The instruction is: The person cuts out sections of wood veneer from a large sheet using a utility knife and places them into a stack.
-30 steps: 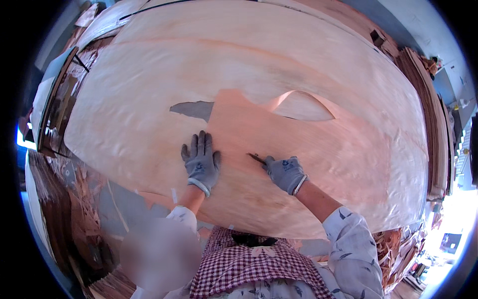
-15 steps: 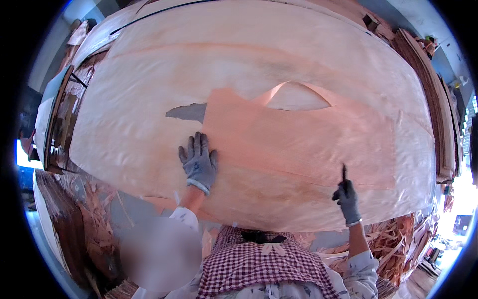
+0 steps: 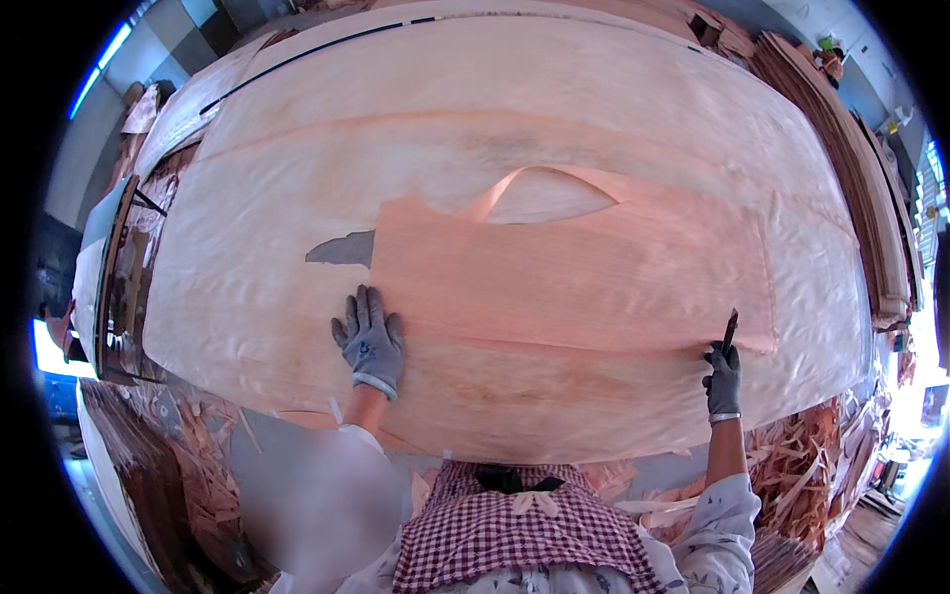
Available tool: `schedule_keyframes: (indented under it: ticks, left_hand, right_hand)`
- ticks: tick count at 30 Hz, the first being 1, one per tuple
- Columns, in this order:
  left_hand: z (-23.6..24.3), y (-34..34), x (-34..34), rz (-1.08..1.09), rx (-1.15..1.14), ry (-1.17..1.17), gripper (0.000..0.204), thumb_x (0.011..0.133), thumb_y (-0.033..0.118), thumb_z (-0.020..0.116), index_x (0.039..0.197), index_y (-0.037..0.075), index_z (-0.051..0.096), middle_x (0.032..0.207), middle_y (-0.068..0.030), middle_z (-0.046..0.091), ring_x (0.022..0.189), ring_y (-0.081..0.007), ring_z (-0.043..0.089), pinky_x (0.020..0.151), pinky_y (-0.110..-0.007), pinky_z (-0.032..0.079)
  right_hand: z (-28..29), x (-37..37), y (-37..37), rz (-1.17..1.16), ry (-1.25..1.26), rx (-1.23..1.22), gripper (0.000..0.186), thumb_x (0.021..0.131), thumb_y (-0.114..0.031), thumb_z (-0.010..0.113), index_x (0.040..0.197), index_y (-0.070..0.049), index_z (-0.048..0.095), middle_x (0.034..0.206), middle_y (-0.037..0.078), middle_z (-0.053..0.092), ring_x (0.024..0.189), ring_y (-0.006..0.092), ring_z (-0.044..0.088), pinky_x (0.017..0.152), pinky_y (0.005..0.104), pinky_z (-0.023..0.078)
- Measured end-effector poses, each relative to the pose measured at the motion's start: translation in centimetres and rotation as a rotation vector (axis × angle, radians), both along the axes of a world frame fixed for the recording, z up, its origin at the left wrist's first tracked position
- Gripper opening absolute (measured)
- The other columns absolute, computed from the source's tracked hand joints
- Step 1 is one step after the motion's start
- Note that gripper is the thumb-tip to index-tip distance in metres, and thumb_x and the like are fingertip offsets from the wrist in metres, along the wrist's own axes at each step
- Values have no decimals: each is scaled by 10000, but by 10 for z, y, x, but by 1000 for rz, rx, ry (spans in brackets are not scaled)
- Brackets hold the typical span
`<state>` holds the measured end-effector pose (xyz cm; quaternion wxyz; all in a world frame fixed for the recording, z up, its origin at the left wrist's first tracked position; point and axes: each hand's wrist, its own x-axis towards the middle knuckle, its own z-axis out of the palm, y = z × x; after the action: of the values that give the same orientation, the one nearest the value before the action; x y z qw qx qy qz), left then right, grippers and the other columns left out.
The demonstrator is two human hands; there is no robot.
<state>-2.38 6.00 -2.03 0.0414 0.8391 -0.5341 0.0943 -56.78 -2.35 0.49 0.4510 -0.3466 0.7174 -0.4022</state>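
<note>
A pinkish piece of wood veneer [image 3: 554, 277] lies on a large pale veneer sheet [image 3: 297, 168]. Its far edge has a curved strip [image 3: 569, 172] arching up around an opening. My left hand [image 3: 371, 342], in a grey glove, rests flat with fingers stretched at the piece's lower left corner. Just beyond those fingertips, a jagged grey gap [image 3: 341, 249] shows in the pale sheet. My right hand [image 3: 724, 381], also gloved, grips a dark knife [image 3: 730, 332], its tip pointing away from me near the piece's lower right corner.
Stacked brown veneer sheets [image 3: 831, 168] line the right side. Torn veneer scraps [image 3: 802, 465] are heaped below the sheet at near right, with more scraps [image 3: 203, 450] at near left. A long dark strip [image 3: 307, 67] lies along the far left edge.
My right hand has moved right with the knife, toward the pinkish piece's right end. My left hand stays flat by its left edge. The whole view has shifted slightly.
</note>
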Motion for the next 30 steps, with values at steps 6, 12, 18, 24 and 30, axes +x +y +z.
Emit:
schedule_keyframes:
  ticks: [6, 12, 18, 24, 30]
  left_hand:
    - [-6, 1, -2, 55, 18, -6, 533, 897, 371, 394, 1345, 86, 355, 1422, -86, 319, 1303, -288, 298, 1033, -561, 144]
    - [-5, -3, -7, 82, 55, 5, 543, 902, 379, 378, 1363, 96, 332, 1435, -78, 300, 1309, -281, 294, 1038, -548, 146]
    - [-4, 1, -7, 109, 97, 13, 551, 909, 389, 364, 1376, 101, 314, 1440, -78, 292, 1310, -283, 293, 1035, -545, 161]
    - [3, -3, -7, 109, 105, -6, 543, 909, 382, 365, 1369, 96, 325, 1433, -94, 301, 1311, -283, 291, 1027, -550, 180]
    - [2, -10, -9, 114, 162, 51, 522, 903, 343, 369, 1360, 91, 338, 1430, -100, 307, 1314, -276, 279, 1034, -517, 194]
  right_hand:
    - [5, 2, -5, -134, -236, -76, 190, 852, -173, 577, 1038, -144, 555, 828, -10, 558, 605, 97, 523, 384, 200, 348]
    - [18, -13, -7, -138, -348, -111, 257, 831, -174, 616, 1079, -140, 562, 810, 14, 595, 642, 136, 608, 347, 201, 330]
    - [52, 3, -29, -21, -124, -458, 275, 823, -99, 625, 1091, -46, 593, 881, 21, 624, 602, 44, 554, 368, 174, 267]
    - [5, -17, -9, -70, -115, -197, 274, 841, -110, 591, 1112, -69, 591, 873, -15, 624, 694, 87, 615, 334, 165, 278]
    - [0, -16, -1, 19, -157, -85, 277, 834, -125, 555, 1106, -78, 577, 806, -17, 599, 598, 68, 537, 434, 171, 341]
